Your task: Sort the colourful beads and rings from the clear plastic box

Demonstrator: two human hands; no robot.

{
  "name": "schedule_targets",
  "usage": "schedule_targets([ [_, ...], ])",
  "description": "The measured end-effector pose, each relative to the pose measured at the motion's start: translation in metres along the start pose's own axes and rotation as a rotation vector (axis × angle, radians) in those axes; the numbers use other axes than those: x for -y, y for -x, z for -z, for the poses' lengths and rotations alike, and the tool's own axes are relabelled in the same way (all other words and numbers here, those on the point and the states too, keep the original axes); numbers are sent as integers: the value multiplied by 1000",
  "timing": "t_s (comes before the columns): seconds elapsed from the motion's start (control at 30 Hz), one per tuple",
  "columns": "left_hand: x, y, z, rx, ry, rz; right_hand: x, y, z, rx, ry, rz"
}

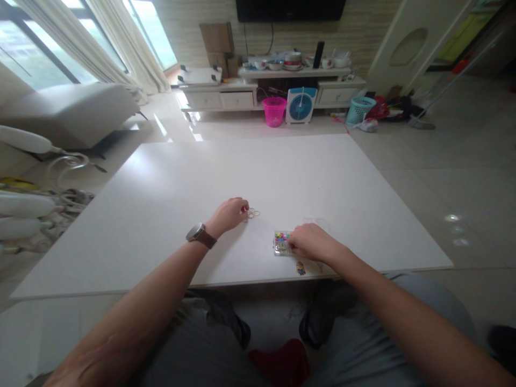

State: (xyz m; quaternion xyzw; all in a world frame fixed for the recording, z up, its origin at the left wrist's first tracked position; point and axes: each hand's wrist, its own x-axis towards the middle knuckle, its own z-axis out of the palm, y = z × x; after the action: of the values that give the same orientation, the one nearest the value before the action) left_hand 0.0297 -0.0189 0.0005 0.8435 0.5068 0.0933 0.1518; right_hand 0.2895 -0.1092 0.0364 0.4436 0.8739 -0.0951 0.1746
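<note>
My left hand (231, 214), with a watch (196, 231) on its wrist, rests on the white table with fingers curled. Its thumb and fingertips pinch at a small cluster of thin rings (251, 213), one of which shows at the fingertips. My right hand (309, 240) reaches over a small clear compartment box (281, 253). Its fingers are bent together into the right part of the box, and what they hold, if anything, is hidden. Colourful beads (281, 236) fill one compartment; metal rings (281, 247) lie in another. A small yellow and blue cartoon figure (300, 268) lies just below the box.
The box's clear lid (315, 220) is partly hidden behind my right hand. A faint small item (320, 266) lies near the front edge of the white table (250, 166). Beyond stand a pink basket (274, 113), a blue fan (301, 106) and a low cabinet (201, 99).
</note>
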Motion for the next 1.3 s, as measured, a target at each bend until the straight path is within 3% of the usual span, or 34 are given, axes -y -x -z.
schedule_targets([
  [0.33, -21, 8, -6, -8, -7, -93, -2, 1, -4, -19, 36, 44],
  [1.3, -29, 12, 1, 39, -5, -128, -6, -2, 3, 12, 24, 83],
])
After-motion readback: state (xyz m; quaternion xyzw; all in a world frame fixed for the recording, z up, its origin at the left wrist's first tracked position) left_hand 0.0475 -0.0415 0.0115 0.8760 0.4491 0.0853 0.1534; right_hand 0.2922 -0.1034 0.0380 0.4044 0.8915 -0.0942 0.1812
